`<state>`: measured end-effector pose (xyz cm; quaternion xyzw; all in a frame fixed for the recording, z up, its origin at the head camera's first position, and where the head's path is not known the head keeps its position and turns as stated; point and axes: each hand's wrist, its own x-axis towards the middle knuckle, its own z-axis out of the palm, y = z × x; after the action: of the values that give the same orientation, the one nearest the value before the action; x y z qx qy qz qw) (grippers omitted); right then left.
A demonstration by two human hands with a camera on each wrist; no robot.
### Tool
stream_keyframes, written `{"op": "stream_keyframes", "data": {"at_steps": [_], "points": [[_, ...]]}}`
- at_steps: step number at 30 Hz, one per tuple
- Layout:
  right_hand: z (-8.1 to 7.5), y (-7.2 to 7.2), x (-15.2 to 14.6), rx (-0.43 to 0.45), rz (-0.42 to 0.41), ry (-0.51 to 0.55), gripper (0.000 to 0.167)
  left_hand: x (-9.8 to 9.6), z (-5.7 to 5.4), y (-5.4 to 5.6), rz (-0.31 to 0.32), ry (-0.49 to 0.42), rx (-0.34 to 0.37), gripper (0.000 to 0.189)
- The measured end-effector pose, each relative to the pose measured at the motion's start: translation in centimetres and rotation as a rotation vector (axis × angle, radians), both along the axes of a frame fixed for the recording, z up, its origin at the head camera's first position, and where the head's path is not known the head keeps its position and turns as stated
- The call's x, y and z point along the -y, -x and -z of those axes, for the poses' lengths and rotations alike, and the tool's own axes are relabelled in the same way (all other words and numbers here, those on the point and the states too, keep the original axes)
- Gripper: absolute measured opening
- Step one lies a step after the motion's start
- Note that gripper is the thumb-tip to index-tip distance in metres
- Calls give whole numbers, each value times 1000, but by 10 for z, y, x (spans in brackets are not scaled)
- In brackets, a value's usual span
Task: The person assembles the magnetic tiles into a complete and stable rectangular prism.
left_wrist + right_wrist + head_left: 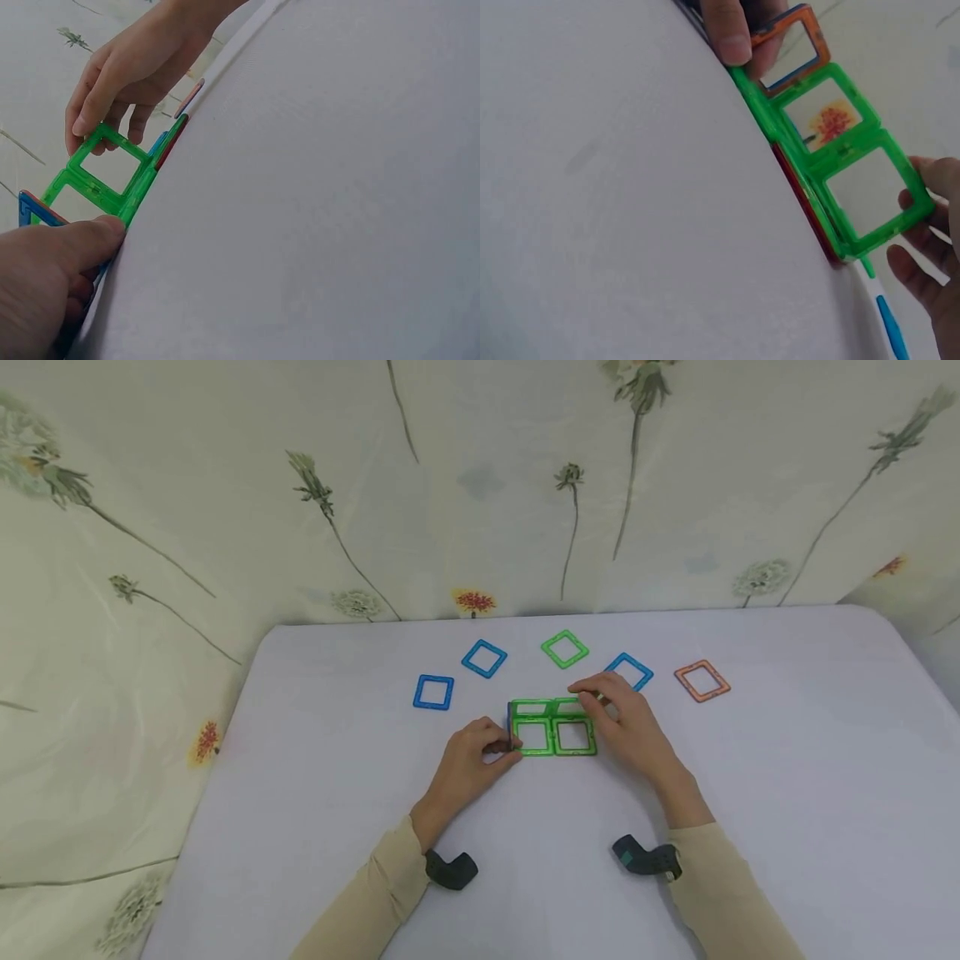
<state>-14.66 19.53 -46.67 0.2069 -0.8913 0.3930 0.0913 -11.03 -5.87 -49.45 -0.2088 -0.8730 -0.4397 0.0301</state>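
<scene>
Between the hands stands a build of square magnetic tiles. Two green tiles (555, 737) lie flat side by side, the right one with a red tile (808, 202) under it. Behind them two more green tiles (88, 186) stand upright. At the left end an orange-and-blue tile (819, 46) stands on edge. My left hand (471, 760) pinches the build's left end, thumb on the flat green tile's corner, other fingers partly hidden. My right hand (630, 727) pinches the outer edge of the right upright green tile between thumb and fingers.
Loose square tiles lie on the white table (315, 777) behind the build: a blue tile (432, 706), another blue tile (476, 668), a green tile (552, 657), a third blue tile (637, 664) partly behind my right hand, and an orange tile (688, 686). A flower-patterned cloth (480, 543) hangs behind.
</scene>
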Motion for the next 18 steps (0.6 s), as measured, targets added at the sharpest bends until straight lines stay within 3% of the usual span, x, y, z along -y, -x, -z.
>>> {"op": "stream_keyframes", "data": {"at_steps": [8,18], "points": [[0,8,-23,-50,45,75,20,-1,1,1,-2,-1,-13,13],[12,26,-29,-54,20,-20,19,0,2,1,-18,6,-22,12]]}}
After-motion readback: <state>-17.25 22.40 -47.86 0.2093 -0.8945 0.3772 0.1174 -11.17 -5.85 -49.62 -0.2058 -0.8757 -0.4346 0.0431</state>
